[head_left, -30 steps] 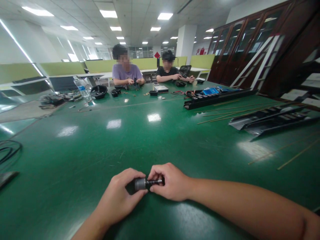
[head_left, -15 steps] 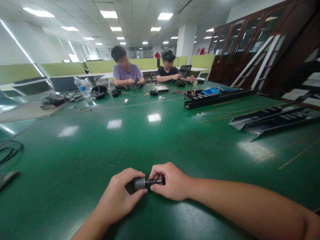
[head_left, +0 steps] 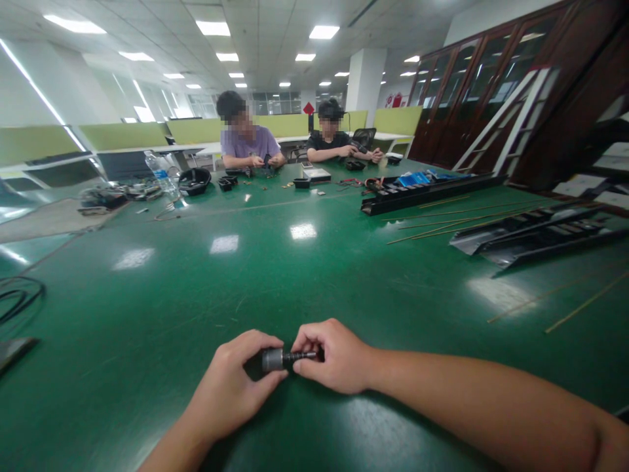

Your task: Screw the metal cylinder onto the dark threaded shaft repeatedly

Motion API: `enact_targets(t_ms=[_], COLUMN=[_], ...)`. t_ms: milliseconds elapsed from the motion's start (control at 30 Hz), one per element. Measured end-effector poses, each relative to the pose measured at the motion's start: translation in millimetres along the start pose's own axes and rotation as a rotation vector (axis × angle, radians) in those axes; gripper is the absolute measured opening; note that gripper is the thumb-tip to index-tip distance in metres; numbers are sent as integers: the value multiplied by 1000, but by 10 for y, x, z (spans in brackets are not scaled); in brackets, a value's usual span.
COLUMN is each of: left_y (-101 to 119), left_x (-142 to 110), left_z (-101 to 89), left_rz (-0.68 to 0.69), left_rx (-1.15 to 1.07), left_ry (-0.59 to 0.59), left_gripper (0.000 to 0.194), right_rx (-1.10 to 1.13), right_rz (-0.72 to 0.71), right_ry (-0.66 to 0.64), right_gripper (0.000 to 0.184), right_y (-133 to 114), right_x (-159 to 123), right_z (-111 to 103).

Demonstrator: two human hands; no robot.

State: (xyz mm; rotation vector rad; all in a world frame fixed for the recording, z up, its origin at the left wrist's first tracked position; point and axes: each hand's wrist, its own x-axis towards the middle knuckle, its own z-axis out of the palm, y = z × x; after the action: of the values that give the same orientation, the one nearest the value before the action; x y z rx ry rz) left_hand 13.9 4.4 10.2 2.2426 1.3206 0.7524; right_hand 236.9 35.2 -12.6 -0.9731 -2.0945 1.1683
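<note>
Both my hands hold a small metal cylinder with a thin, dark, ridged shaft (head_left: 285,359) just above the green table (head_left: 147,308). My left hand (head_left: 228,383) grips the wider grey body, while the fingertips of my right hand (head_left: 334,357) pinch the far end of the shaft. My fingers hide that end and part of the body.
Across the table, two seated people (head_left: 246,141) (head_left: 329,134) handle small items among a black bowl (head_left: 195,180) and a water bottle (head_left: 160,174). Black cable chains (head_left: 427,195) and thin rods (head_left: 457,219) lie to the right. Coiled black cable (head_left: 19,301) lies at the left.
The metal cylinder and my hands sit slightly further left. The head view has shifted a little, and the far scene appears slightly higher.
</note>
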Motion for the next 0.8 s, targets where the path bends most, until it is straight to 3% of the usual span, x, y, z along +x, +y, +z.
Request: enact_targets(t_ms=[800], left_y=[-2], left_x=[5], left_z=[-16], left_rz=[7], left_rx=[2], left_ry=[15], left_gripper=[19], right_rx=[-23], right_rz=[3], right_ry=[2], right_gripper=[15], right_y=[-39], right_x=[-2], right_z=[-13])
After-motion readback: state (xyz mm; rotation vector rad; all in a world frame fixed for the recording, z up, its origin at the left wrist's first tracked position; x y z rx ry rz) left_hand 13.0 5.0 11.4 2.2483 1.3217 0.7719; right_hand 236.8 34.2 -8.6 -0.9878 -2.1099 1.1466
